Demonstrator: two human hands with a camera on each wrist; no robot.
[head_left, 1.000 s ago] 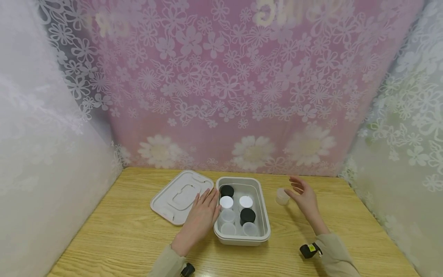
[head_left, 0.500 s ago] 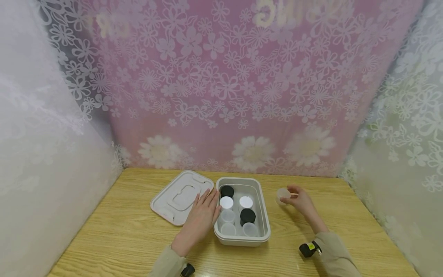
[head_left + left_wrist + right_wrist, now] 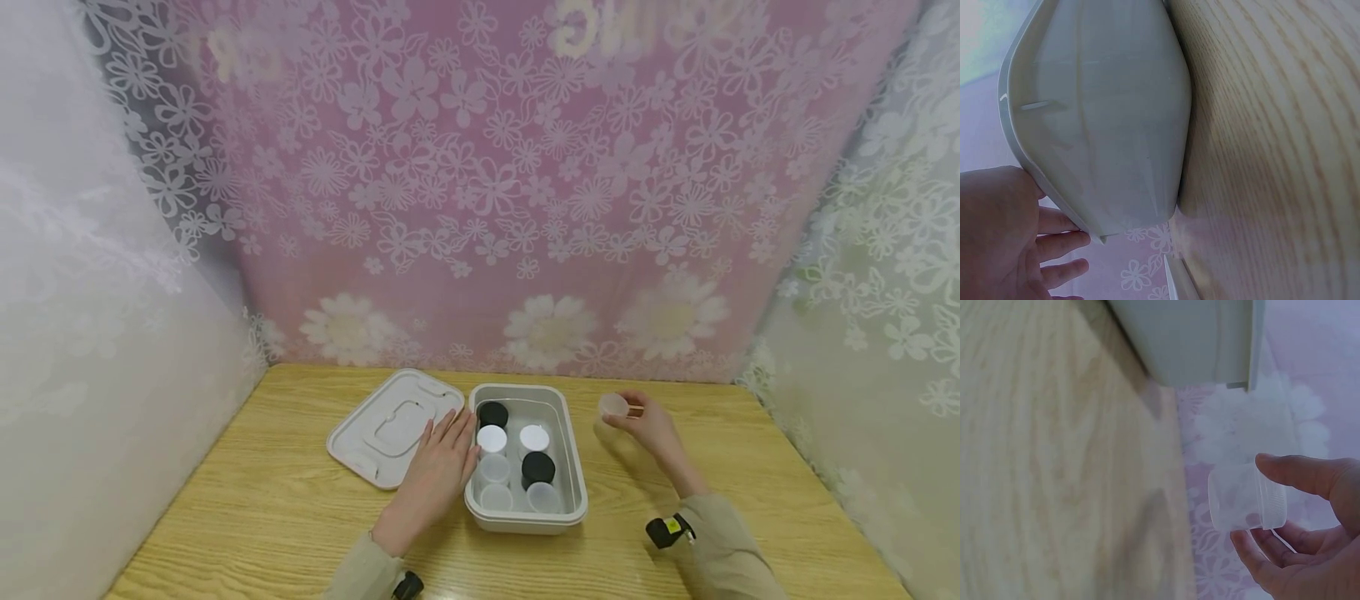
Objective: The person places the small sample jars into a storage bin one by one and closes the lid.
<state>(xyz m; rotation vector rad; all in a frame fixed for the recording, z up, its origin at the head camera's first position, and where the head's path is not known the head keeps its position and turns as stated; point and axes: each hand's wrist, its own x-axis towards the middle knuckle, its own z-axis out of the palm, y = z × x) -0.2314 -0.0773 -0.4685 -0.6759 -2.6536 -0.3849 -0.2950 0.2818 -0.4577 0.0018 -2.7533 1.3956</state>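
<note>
Between thumb and fingers, my right hand [image 3: 651, 429] pinches a small clear jar [image 3: 1235, 497] with a ribbed screw cap, lifted off the table to the right of a pale plastic box [image 3: 579, 492]. My left hand [image 3: 437, 471] rests its outstretched fingers on the box's left rim. In the left wrist view those fingers touch the rim edge from outside. Two columns of jars stand in the box: black-capped ones such as this jar [image 3: 537, 468], white-capped ones such as this jar [image 3: 492, 439], and several with translucent caps, like this jar [image 3: 496, 498].
A pale lid [image 3: 356, 433] lies on the wooden table [image 3: 247, 508] left of the box, partly under the left hand's fingertips. A pink flowered curtain [image 3: 480, 208] hangs behind the table, with pale sheets at both sides.
The right hand has closed its fingers round the clear jar and raised it from the table. The left hand and the box have stayed in place.
</note>
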